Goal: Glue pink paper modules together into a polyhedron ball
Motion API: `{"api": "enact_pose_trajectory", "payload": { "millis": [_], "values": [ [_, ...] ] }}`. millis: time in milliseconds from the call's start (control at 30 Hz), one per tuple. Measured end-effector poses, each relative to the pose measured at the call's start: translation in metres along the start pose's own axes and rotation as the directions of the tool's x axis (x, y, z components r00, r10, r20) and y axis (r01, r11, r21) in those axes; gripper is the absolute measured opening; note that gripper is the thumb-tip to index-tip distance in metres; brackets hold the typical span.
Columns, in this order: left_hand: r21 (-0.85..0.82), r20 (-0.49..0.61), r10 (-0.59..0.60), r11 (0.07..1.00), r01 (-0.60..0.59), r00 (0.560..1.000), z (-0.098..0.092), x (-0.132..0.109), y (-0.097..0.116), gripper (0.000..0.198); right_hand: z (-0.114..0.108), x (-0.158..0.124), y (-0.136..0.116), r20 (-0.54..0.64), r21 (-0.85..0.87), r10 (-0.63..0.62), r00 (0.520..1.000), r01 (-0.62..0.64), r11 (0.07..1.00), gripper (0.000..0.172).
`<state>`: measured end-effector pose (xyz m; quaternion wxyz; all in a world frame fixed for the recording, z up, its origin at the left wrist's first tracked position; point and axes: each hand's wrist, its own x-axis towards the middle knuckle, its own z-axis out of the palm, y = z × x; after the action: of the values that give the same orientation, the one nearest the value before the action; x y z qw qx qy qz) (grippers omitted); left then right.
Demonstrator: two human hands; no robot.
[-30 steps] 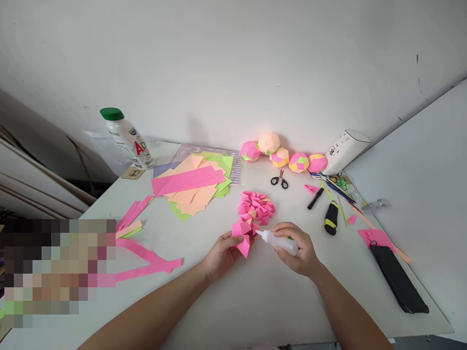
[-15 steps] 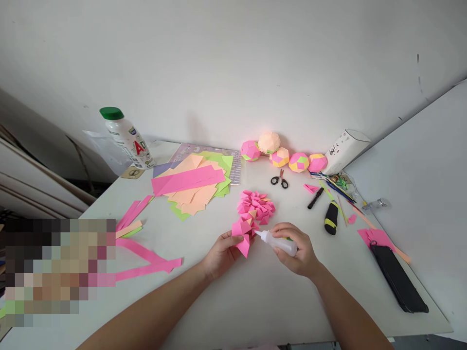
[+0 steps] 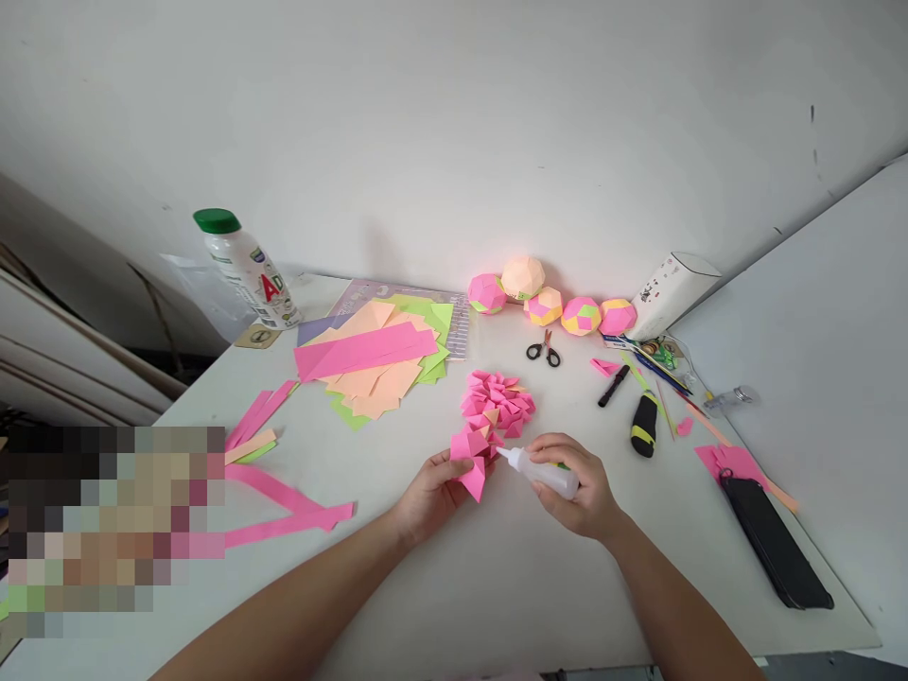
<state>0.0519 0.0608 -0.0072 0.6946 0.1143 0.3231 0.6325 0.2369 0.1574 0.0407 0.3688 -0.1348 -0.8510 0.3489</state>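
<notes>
Between the thumb and fingers of my left hand (image 3: 436,494) is a folded pink paper piece (image 3: 469,463), its facets jutting out at angles. My right hand (image 3: 580,492) is wrapped round a small translucent glue bottle (image 3: 548,471), tilted so its thin white nozzle points left. The nozzle tip is at the right edge of the pink piece; whether it touches cannot be made out. Just beyond lies a heap of small folded pink pieces (image 3: 500,402) with a few peach ones among them.
Small scissors (image 3: 545,350) lie behind the heap, and several faceted paper balls (image 3: 580,316) line the wall. Coloured paper sheets (image 3: 375,378) and pink strips (image 3: 305,515) are at left. A black-and-yellow cutter (image 3: 644,426) and black phone (image 3: 777,544) lie at right. A green-capped bottle (image 3: 245,270) stands back left.
Almost nothing differs. The glue bottle's nozzle has shifted very slightly to the right, while my left hand holds the pink piece in the same spot.
</notes>
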Motion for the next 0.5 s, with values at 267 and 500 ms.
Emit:
{"api": "enact_pose_trajectory", "payload": {
  "millis": [267,500],
  "values": [
    [0.0,0.01,0.008,1.0,-0.008,1.0,0.0005,-0.0004,0.0004,0.023,0.0005,-0.0006,-0.0001,-0.016,-0.012,0.011,1.0,-0.011,1.0,0.023],
    [0.01,-0.001,0.007,1.0,-0.007,1.0,-0.0011,0.0003,-0.001,0.023,0.0019,-0.0025,0.0,0.02,0.013,0.0,1.0,0.0,1.0,0.027]
  ]
}}
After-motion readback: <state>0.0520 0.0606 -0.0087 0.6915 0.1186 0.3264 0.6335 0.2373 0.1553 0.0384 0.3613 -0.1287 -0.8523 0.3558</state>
